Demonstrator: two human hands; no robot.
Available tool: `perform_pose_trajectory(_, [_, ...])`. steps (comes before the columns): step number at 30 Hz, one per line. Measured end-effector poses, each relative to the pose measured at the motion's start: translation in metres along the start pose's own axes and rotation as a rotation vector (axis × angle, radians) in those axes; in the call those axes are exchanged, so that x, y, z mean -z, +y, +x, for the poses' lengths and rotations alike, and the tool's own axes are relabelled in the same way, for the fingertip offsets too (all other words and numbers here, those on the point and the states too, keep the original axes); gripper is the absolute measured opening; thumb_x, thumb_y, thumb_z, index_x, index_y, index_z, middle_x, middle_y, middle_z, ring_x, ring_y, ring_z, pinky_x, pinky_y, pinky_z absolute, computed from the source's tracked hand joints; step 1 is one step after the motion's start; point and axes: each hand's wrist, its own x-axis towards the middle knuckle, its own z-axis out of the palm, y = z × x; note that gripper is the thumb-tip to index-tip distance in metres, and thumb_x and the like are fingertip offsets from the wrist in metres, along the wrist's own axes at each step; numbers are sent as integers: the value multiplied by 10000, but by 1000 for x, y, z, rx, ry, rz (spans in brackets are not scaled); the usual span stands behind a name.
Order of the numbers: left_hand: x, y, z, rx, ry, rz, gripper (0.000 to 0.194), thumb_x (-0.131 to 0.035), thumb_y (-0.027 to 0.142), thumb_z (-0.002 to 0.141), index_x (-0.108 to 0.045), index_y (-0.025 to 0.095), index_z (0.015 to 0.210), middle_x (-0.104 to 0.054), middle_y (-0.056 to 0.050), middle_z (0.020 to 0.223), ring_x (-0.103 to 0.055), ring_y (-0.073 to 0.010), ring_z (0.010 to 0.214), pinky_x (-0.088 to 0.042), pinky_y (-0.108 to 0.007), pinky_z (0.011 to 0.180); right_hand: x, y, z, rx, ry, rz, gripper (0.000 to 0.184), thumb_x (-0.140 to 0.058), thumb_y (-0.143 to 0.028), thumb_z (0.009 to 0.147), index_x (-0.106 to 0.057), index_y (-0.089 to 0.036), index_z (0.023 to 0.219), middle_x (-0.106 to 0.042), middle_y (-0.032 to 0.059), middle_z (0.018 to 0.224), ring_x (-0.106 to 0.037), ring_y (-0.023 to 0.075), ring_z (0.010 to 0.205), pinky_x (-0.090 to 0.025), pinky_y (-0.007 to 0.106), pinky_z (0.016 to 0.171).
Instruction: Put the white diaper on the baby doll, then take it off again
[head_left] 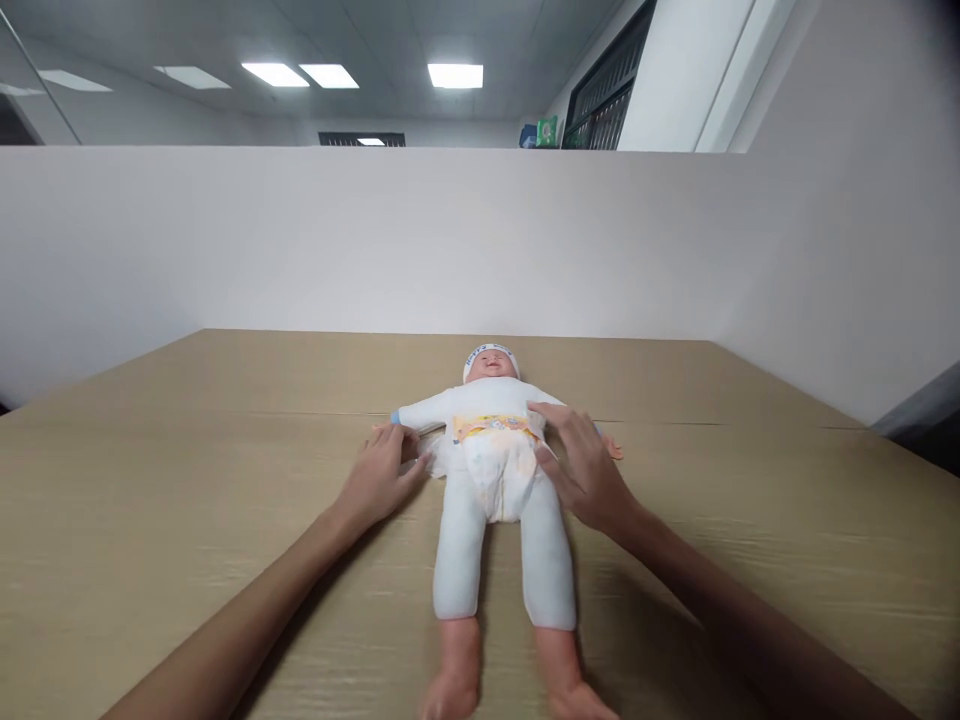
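Observation:
A baby doll (492, 398) in a white suit and printed white headband lies on its back, feet toward me. Around its hips is a white diaper (499, 475) with a yellow-orange printed waistband (491, 428). The diaper's left side wing (437, 455) spreads out loose beside the doll. My left hand (384, 468) rests by that wing, fingers bent and thumb apart, with the thumb tip at the wing's edge. Over the diaper's right side, my right hand (585, 465) has its fingers apart, the tips at the waistband. Its palm side hides part of that edge.
The doll lies on a wide brown tabletop (262, 480) with a seam across it. A white partition (450, 240) rises behind the table, and a white wall (847, 230) stands at the right. Beyond are ceiling lights and a green package (547, 131).

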Motion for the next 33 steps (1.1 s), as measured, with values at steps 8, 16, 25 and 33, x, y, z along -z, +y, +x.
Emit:
perform_pose_trajectory(8, [2, 5, 2, 150, -95, 71, 320, -540, 531, 943, -553, 226, 845, -718, -135, 995, -630, -391, 1087, -424, -519, 973, -26, -57, 76, -154, -204, -63, 214, -647, -384, 1010, -519, -248, 907, -651, -2, 862, -616, 199, 819, -394, 321, 694])
perform_pose_trajectory(16, [16, 20, 23, 279, 33, -622, 450, -599, 621, 913, -552, 214, 727, -570, 7, 741, -522, -191, 751, -369, -307, 720, -54, -61, 95, -357, -424, -278, 286, -736, -388, 903, -501, -239, 836, -722, 24, 862, -635, 218, 816, -245, 330, 618])
perform_pose_trajectory(25, [3, 72, 57, 73, -159, -866, 465, -659, 605, 941, -621, 179, 761, -601, 5, 757, -512, -160, 728, -374, -290, 685, -50, -50, 77, -294, -280, -40, 334, -713, -364, 892, -433, -253, 748, -630, -22, 777, -568, 177, 748, -323, 296, 653])
perform_pose_trajectory(33, [-7, 53, 56, -11, -174, -1015, 488, -395, 668, 1091, -569, 223, 990, -607, -7, 824, -563, -192, 796, -473, -340, 802, -55, -41, 71, -258, -187, 12, 259, -590, -289, 999, -496, -249, 761, -622, -4, 749, -551, 186, 718, -349, 307, 683])
